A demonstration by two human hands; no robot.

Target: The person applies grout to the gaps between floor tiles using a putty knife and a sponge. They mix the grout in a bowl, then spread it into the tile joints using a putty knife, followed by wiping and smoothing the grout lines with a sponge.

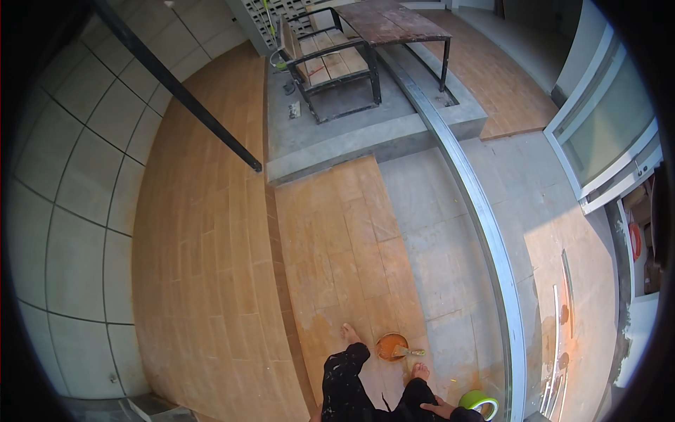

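Note:
My right hand rests on my dark-trousered right leg, its fingers stretched out and nothing seen in them. Only a sliver of my left hand shows at the lower edge, beside my left leg; its fingers are hidden. On the tiles between my bare feet stands a round, shallow container of orange-brown paste. A putty knife lies across it, the blade in the paste and the handle over the rim. Close to my right hand is a green-rimmed round object, partly cut off by my sleeve.
A long metal channel runs along the right side up to a raised grey ledge. On that ledge stand a wood-slatted chair and a table. A dark post slants at left. Thin strips lie at right.

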